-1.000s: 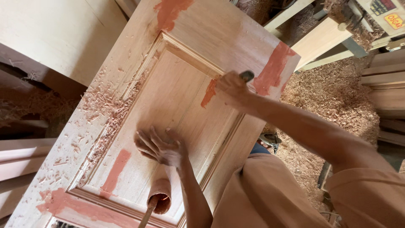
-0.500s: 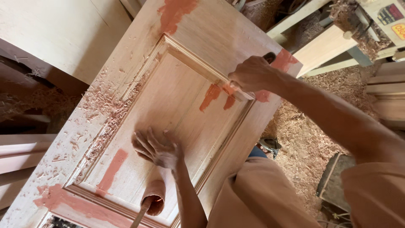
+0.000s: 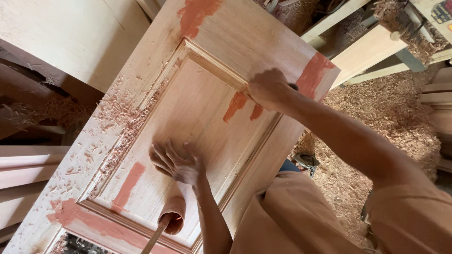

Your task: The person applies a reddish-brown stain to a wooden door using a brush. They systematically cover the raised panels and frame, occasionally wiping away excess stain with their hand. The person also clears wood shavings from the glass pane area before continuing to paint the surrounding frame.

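A pale wooden door panel (image 3: 197, 103) with a recessed centre and moulded frame lies slanted before me, patched with reddish-brown filler smears (image 3: 238, 104). My left hand (image 3: 176, 162) rests flat, fingers spread, on the recessed panel. My right hand (image 3: 268, 89) is closed around a small dark-handled tool at the moulding near the panel's right edge; the tool's blade is hidden under the hand. A small round container of reddish filler (image 3: 172, 217) with a stick in it stands on the panel just below my left hand.
Curled wood shavings (image 3: 117, 120) lie along the panel's left rail. Sawdust (image 3: 391, 117) covers the floor at right, with timber offcuts (image 3: 372, 47) and stacked boards (image 3: 435, 103) beyond. A large pale board (image 3: 70, 37) lies at upper left.
My right hand has slid left and down along the moulding, leaving fresh filler smears on the recessed panel. My left hand has stayed flat in place.
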